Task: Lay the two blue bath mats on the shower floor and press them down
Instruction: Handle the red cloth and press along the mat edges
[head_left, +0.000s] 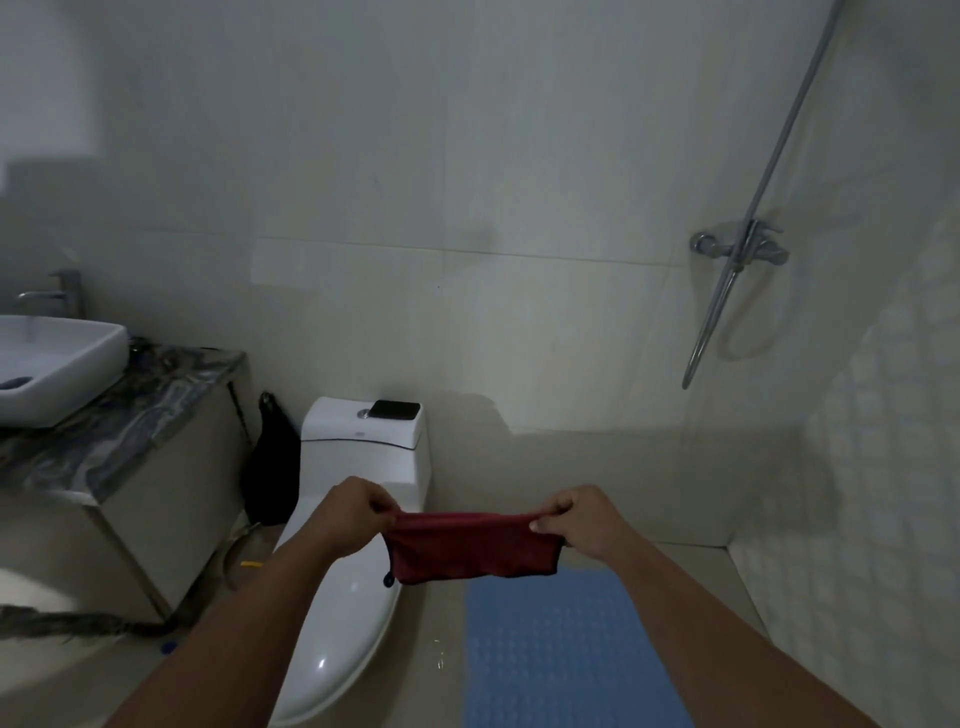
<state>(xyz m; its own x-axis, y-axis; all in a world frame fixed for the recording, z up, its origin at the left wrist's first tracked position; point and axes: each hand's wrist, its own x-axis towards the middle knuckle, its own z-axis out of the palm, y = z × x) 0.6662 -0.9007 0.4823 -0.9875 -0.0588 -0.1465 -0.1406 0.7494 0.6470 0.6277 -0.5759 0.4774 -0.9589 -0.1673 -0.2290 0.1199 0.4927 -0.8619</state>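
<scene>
Both hands are up in front of the person, stretching a red cloth (470, 545) between them — the left hand (358, 512) pinches its left corner, the right hand (579, 519) pinches the right, fingers curled tight on the fabric. That cloth is no part of the mat job. A blue mat (566, 660) already lies flat on the shower floor (691, 566), directly below the cloth; whether it is one mat or two laid together I cannot tell, as the arms cover part of it.

My guess is the laying is done or half done, and pressing down calls for free hands, so the cloth goes first. The mat's left edge runs close beside the toilet (353, 561); bare floor stays open toward the right wall.
</scene>
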